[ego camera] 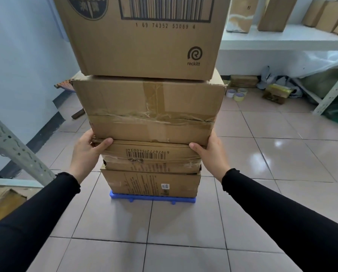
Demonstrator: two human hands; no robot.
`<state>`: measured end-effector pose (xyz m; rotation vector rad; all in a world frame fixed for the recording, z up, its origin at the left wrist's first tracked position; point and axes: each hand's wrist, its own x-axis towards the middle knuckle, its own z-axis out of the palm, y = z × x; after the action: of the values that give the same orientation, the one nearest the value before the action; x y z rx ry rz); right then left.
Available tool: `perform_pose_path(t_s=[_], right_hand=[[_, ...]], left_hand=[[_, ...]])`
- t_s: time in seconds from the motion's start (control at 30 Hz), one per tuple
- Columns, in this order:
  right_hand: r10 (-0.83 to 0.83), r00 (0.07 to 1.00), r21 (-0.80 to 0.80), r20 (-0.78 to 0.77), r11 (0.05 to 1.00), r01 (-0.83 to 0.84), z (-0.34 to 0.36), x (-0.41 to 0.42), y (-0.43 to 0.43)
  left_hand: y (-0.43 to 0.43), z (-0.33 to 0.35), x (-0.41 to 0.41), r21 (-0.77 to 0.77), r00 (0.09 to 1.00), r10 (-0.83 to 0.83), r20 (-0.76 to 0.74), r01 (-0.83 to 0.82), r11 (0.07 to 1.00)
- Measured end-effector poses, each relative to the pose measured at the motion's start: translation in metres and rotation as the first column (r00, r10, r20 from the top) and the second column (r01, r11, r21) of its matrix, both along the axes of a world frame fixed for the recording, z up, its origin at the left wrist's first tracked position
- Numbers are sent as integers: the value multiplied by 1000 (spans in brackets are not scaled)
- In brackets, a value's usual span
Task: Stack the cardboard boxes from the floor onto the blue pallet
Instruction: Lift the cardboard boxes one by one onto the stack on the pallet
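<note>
A stack of cardboard boxes stands on the small blue pallet in the middle of the tiled floor. The bottom box carries a white label. Above it lies a flat box with a barcode. On that rests a larger taped box, and a big printed box tops the stack, cut off by the frame. My left hand grips the left bottom corner of the taped box, thumb across the front. My right hand holds its right bottom corner the same way.
A grey metal rack post slants at the left, with cardboard below it. A white shelf at the back right holds several cartons. Tape rolls, bags and a small box lie under it. A wooden stool leg shows behind the stack.
</note>
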<state>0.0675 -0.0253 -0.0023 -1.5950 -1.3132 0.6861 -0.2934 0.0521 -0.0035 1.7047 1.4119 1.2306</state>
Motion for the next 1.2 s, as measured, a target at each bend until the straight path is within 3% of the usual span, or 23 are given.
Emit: perform_pose_path(t_s=[0.23, 0.63, 0.77, 0.9, 1.07, 1.2], right_hand=[[-49, 998, 46, 44, 998, 47, -4, 0, -2], [13, 998, 42, -68, 999, -10, -16, 7, -1], [27, 995, 6, -92, 1000, -27, -23, 10, -8], [0, 997, -146, -75, 989, -11, -46, 9, -21], [45, 998, -294, -43, 954, -55, -63, 1, -29], [40, 998, -317, -48, 947, -53, -79, -8, -22]], left_hand=[[-3, 0, 5, 32, 1000, 23, 13, -24, 999], [-1, -9, 2, 39, 1000, 3, 5, -3, 999], [-3, -26, -11, -52, 998, 42, 44, -39, 998], [-9, -58, -26, -185, 988, 117, -98, -134, 974], [-12, -82, -18, -309, 980, 33, -194, -94, 946], [-11, -90, -8, -349, 987, 8, -160, -64, 935]])
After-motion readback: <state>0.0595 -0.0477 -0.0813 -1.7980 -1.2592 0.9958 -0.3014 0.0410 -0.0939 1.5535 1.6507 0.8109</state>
